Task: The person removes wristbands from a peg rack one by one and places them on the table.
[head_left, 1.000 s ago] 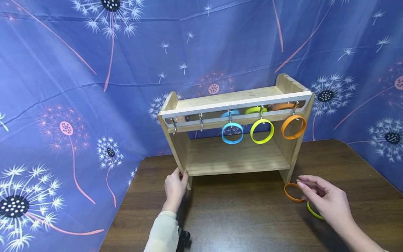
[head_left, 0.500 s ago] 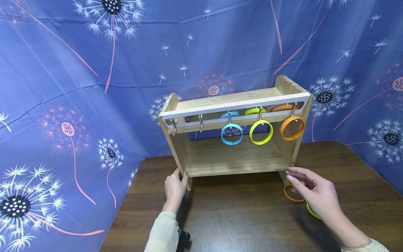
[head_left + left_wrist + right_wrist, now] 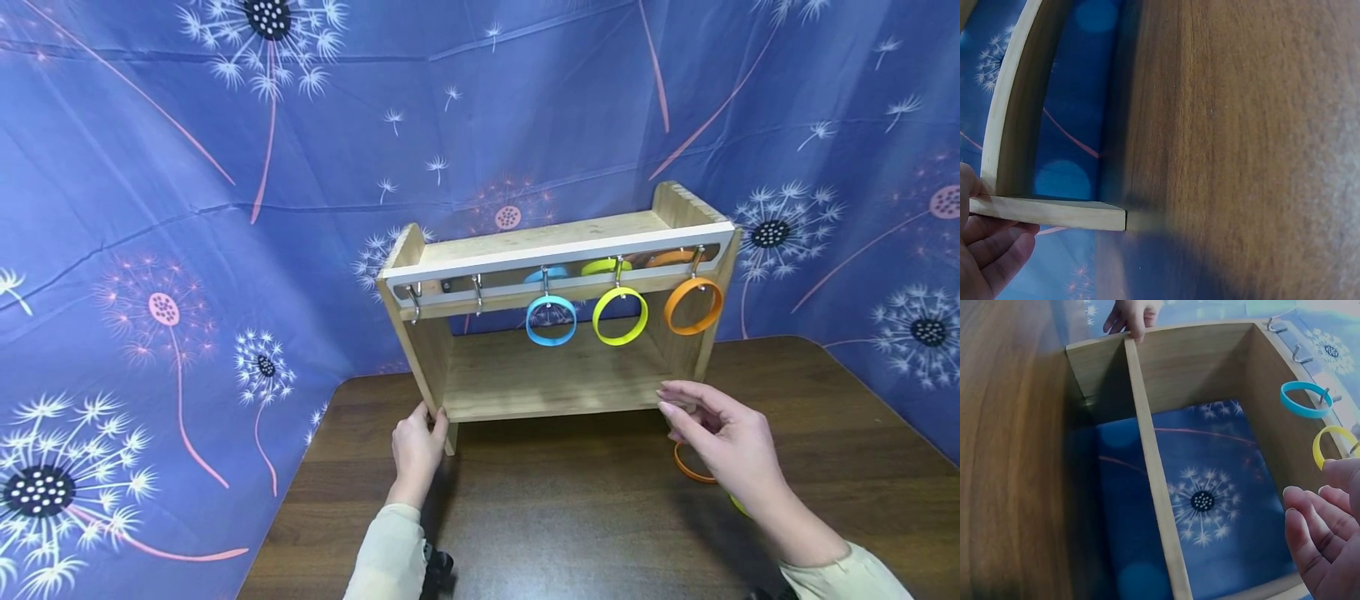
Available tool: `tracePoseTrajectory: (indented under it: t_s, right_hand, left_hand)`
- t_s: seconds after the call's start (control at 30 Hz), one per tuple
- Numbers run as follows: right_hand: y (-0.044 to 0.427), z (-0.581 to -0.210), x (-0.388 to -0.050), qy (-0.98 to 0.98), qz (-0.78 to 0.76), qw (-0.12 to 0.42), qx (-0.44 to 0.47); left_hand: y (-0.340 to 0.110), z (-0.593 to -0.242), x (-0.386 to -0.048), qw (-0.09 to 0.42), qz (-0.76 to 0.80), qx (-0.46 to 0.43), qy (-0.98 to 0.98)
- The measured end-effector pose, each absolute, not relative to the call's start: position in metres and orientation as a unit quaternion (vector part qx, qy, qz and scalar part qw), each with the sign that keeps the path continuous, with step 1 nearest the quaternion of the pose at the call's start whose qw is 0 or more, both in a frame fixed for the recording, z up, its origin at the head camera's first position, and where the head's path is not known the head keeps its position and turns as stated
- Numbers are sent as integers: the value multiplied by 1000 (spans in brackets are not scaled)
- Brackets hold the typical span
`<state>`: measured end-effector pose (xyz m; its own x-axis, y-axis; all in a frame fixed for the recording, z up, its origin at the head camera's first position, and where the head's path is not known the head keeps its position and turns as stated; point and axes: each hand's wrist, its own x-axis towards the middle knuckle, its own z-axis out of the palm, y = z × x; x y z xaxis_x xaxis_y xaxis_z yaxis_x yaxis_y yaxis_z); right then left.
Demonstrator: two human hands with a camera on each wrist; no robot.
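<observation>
A wooden shelf [image 3: 562, 375] stands toward the back edge of the table [image 3: 562, 517], in front of a blue dandelion cloth [image 3: 525, 100]. The left hand [image 3: 417, 446] grips the shelf at its lower left corner, thumb on one side of the side panel [image 3: 1054, 214] and fingers on the other. The right hand [image 3: 723, 433] is partly open, fingers loosely bent with nothing between them, before the shelf's lower right corner; whether its fingertips touch the wood there is hard to say. Along the shelf's upper front edge runs a shiny rail with hooks. A blue ring [image 3: 551, 342] hangs from the middle hook, a yellow-green ring [image 3: 619, 342] from the next one right, and an orange ring [image 3: 690, 332] from the hook at the right end. On the table, by the shelf's front right corner, lies a second orange ring [image 3: 693, 478], partly behind the right hand, with a sliver of another yellow-green ring [image 3: 738, 505] just beside it, nearer the table's front edge.
</observation>
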<state>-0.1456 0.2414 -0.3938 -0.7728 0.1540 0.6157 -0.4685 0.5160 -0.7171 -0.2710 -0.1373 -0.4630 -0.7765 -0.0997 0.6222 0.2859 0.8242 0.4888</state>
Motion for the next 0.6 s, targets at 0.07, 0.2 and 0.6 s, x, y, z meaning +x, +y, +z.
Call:
tracePoseTrajectory:
  t_s: [0.07,0.2,0.6]
  right_hand:
    - [239,-391,-146,-808,483,322,99]
    - [235,-386,-148,-809,484,320,98]
    - [222,-375,-159,-798,497,321,116]
  left_hand:
    - [-137,-463,-271,331,-291,-53,-896]
    - [-138,-464,-272,332,-290,-54,-896]
    - [-138,-466,-273,333,-288,-55,-896]
